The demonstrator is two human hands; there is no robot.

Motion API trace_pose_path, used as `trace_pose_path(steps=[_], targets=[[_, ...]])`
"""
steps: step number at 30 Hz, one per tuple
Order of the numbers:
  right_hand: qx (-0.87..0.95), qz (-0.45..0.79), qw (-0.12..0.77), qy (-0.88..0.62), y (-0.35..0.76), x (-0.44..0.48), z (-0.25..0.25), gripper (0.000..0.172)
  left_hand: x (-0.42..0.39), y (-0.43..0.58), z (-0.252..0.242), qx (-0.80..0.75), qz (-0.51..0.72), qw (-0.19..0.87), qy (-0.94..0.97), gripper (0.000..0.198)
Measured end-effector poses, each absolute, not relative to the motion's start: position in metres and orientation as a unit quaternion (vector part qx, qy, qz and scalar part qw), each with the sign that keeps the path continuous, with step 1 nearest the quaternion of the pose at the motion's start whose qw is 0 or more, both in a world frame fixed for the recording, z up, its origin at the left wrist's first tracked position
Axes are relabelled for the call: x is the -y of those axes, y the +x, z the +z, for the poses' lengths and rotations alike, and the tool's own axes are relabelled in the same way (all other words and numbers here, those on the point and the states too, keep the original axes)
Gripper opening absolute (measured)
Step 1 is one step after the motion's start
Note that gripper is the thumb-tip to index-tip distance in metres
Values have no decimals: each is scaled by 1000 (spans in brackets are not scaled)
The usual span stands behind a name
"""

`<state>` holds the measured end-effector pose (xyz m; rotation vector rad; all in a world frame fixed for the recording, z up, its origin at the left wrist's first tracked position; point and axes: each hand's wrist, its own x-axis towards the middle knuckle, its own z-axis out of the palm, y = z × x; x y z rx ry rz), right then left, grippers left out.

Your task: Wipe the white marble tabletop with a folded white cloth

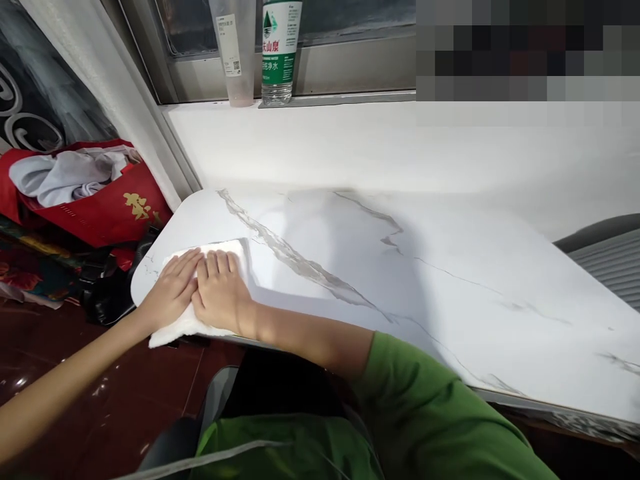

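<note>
A white cloth (231,248) lies spread near the left end of the white marble-patterned table (350,233), one corner hanging over the front edge. Flat on top of it rests my left hand (174,287), fingers stretched out. Beside it my right hand (220,287) also presses down on the cloth with its palm, fingers extended, the two hands touching at the thumbs. Neither hand has its fingers wrapped round the cloth.
On the window sill stand a clear plastic cup (237,60) and a green-labelled water bottle (281,57). Left of the table sits a red bag (110,213) with pale cloth inside. A grey ribbed chair back (613,260) is at the right.
</note>
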<state>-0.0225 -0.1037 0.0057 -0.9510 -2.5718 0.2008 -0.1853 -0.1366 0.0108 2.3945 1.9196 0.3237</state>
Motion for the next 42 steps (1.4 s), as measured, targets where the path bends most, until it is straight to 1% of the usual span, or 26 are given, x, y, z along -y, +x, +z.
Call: trace_pose_path(steps=[5,10,14,17,19,22,26,30,36,39,42], targets=[[917,42,219,-330,-71,71,4,60,104,-235,14,-635,113,33,763,58],[907,59,208,-362,-90,10,8,53,32,-255,12,-635,112,36,763,59],[893,71,188,-404,-89,-54,8,50,-45,-247,11,-627,109,40,770,60],[870,69,199,-446,-82,-92,3,49,-94,-232,8,-626,104,38,772,60],[857,64,208,-467,-76,-108,-2,48,-115,-222,6,-627,104,39,771,58],[853,48,222,-471,-69,-115,-8,46,-124,-213,3,-623,113,39,773,57],[859,36,234,-454,-59,-103,-10,43,-106,-206,1,-613,123,26,780,54],[871,32,220,-439,-38,-73,-10,45,-66,-187,2,-612,118,22,782,54],[903,6,233,-360,21,10,-14,51,40,-133,0,-624,94,-2,776,57],[915,4,226,-333,53,59,-16,53,95,-106,-3,-612,99,-15,784,57],[920,9,221,-323,78,92,-18,55,129,-86,-4,-588,102,-18,802,57]])
